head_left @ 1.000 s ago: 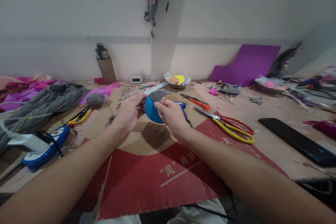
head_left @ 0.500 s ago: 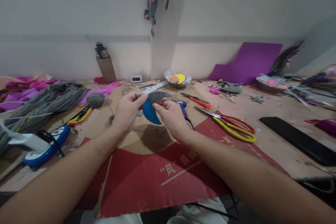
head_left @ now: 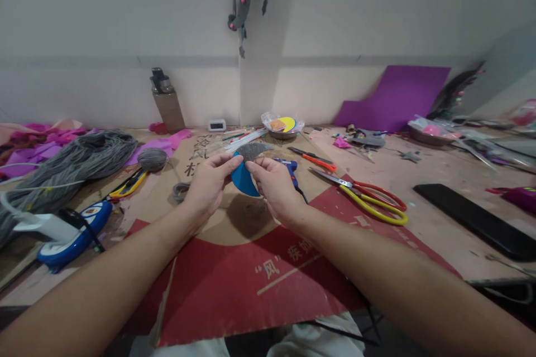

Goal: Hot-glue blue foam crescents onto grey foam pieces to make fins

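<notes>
Above the cardboard, both hands hold a blue piece [head_left: 244, 177] with a curved edge and a grey crescent-shaped piece [head_left: 253, 150] against its top. My left hand [head_left: 213, 181] pinches the blue piece's upper left side between thumb and fingers. On the other side, my right hand [head_left: 272, 184] grips where the two pieces meet, its thumb near the blue piece's upper right edge. The fingers partly hide where blue and grey touch. Just behind my right hand lies a blue glue gun [head_left: 292, 172].
Red-and-yellow scissors [head_left: 372, 196] and an orange cutter [head_left: 314, 159] lie to the right, beyond them a black slab [head_left: 473, 222]. At left are grey yarn [head_left: 90, 156], a yellow cutter [head_left: 129, 184] and a blue power strip [head_left: 75, 237]. A bowl [head_left: 285, 135] stands behind.
My left hand has shifted slightly right and its thumb now overlaps the blue piece. The blue piece has turned a little, and the view has moved slightly.
</notes>
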A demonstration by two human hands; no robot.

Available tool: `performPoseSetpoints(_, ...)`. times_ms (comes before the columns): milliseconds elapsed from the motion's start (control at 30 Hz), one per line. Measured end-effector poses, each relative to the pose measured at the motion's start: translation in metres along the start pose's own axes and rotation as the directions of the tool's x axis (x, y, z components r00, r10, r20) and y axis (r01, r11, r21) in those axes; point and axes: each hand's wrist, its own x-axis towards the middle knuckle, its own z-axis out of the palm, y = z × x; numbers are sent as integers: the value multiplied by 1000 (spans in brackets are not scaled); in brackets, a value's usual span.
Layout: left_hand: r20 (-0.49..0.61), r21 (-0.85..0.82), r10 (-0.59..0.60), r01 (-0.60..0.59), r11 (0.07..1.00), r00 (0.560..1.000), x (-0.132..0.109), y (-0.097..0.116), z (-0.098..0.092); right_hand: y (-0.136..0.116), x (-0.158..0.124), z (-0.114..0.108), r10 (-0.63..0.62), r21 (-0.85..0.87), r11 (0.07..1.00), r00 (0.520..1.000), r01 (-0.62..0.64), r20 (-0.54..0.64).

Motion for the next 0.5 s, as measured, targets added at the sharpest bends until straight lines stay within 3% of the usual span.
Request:
performPoseSetpoints(333, 60, 37, -86, 83, 996, 995, 4, 1, -4, 6, 3, -1, -44, -82, 996, 999, 44, 2)
performPoseSetpoints(500, 63, 130, 42, -49, 990, 997, 3, 3, -4, 6, 4, -2, -51, -112, 992, 999, 50, -3)
